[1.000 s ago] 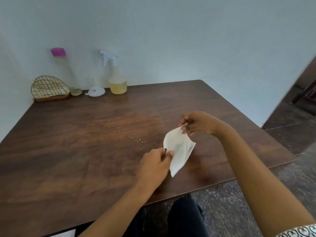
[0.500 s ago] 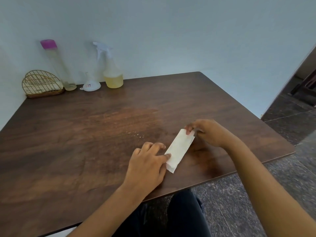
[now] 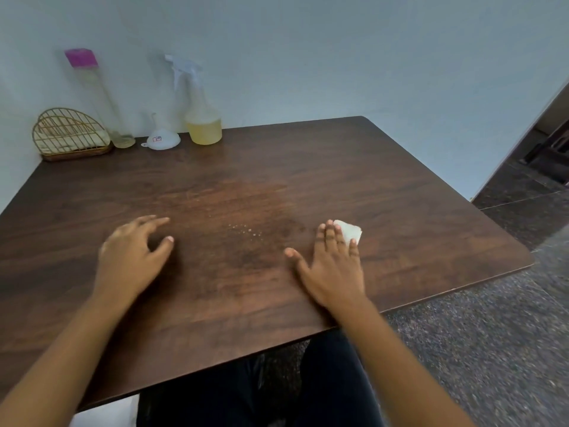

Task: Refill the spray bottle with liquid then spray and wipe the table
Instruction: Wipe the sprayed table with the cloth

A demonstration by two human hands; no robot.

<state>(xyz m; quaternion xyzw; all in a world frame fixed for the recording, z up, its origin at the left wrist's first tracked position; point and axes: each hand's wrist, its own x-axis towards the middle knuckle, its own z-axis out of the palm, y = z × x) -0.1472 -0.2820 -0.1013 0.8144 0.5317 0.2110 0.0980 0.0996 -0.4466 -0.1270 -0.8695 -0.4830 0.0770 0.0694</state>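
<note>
My right hand (image 3: pixel 334 266) lies flat on the dark wooden table (image 3: pixel 215 303), its straight fingers pressing a folded white tissue (image 3: pixel 349 231) that shows past the fingertips. My left hand (image 3: pixel 132 251) hovers or rests on the table to the left with spread, relaxed fingers and holds nothing. Small droplets (image 3: pixel 246 231) and a damp patch lie between the hands. The clear spray bottle (image 3: pixel 200 115) with yellowish liquid stands at the back of the table by the wall.
At the back left stand a tall clear bottle with a pink cap (image 3: pixel 98 100), a white funnel (image 3: pixel 161 140) and a gold wire holder (image 3: pixel 69 135). The table's right edge (image 3: pixel 492 272) drops to a speckled floor. My dark-clothed legs show below the near edge.
The tissue went from held up in both hands, to folded on the table, to pressed under my right hand. My left hand let go and moved left.
</note>
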